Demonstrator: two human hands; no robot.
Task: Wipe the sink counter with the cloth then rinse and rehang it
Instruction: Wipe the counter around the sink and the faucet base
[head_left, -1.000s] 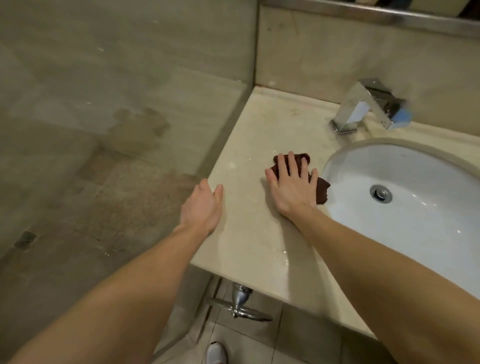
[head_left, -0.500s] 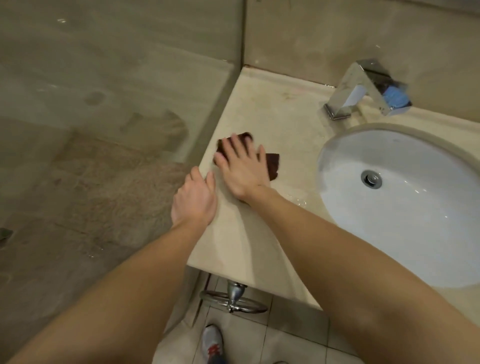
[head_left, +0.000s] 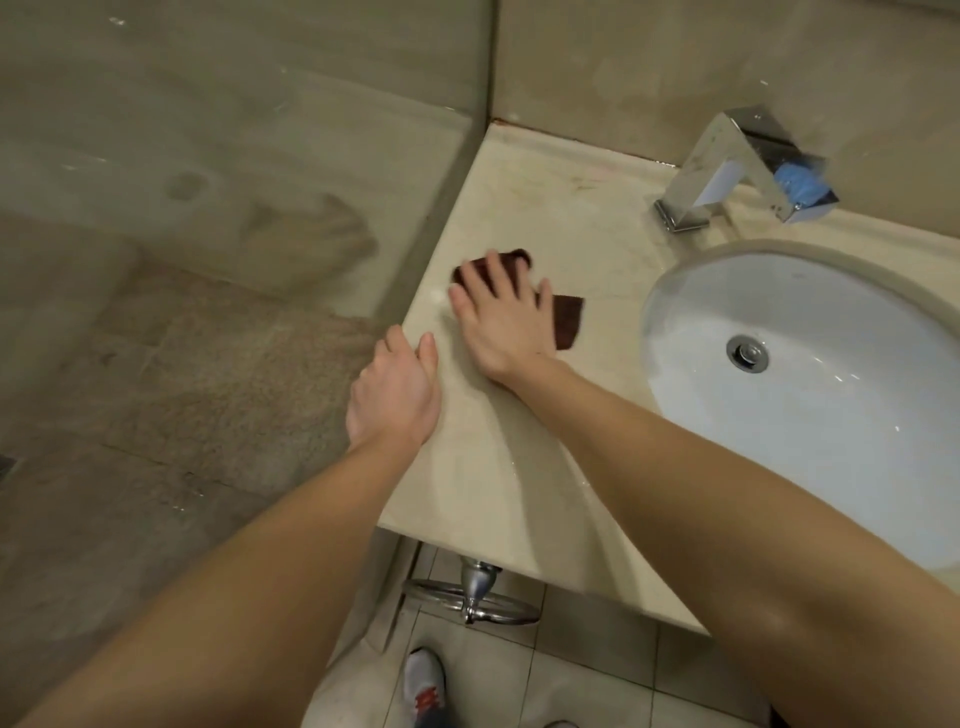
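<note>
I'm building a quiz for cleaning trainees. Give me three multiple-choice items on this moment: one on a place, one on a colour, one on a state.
1. Where is the cloth?
A. In the basin
B. On the counter left of the basin
C. On the faucet

2. What colour is the cloth?
A. Dark brown
B. White
C. Yellow

3. How is the right hand?
A. Flat on the cloth
B. Lifted clear
C. Gripping the faucet

Key: B, it lies on the counter; A, its exposed corner is dark brown; A, spread fingers press it down.

Two hands (head_left: 395, 395) (head_left: 498, 322), one cloth (head_left: 567, 319), one basin (head_left: 810, 415), one faucet (head_left: 727, 166).
</note>
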